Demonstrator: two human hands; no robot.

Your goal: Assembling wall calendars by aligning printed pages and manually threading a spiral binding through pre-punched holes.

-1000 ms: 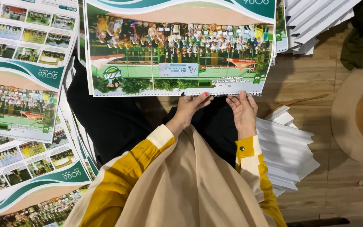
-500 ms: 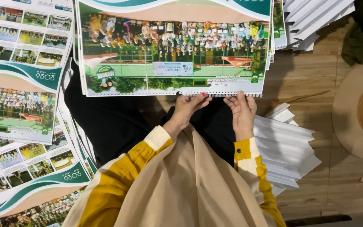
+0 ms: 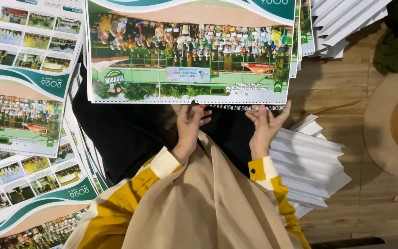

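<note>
A large printed calendar sheet stack (image 3: 190, 50) with a group photo lies in front of me on my dark-clothed lap. A silver wire spiral (image 3: 247, 107) runs along the right part of its near edge. My left hand (image 3: 190, 125) pinches the near edge at the spiral's left end, fingers curled. My right hand (image 3: 266, 127) grips the spiral's right part, thumb under it and fingers spread over it. Both sleeves are yellow with cream cuffs, and a beige cloth (image 3: 208, 203) hangs between my arms.
More calendar sheets (image 3: 19, 115) overlap in a pile at the left. A stack of folded white cardboard pieces (image 3: 314, 161) lies at the right on the wooden floor (image 3: 337, 87), with another stack (image 3: 342, 23) at the top right. A straw hat (image 3: 397, 124) sits at the far right.
My hands have moved apart along the near edge, the right one sliding right. The wire spiral now shows along that edge. The calendar has shifted slightly.
</note>
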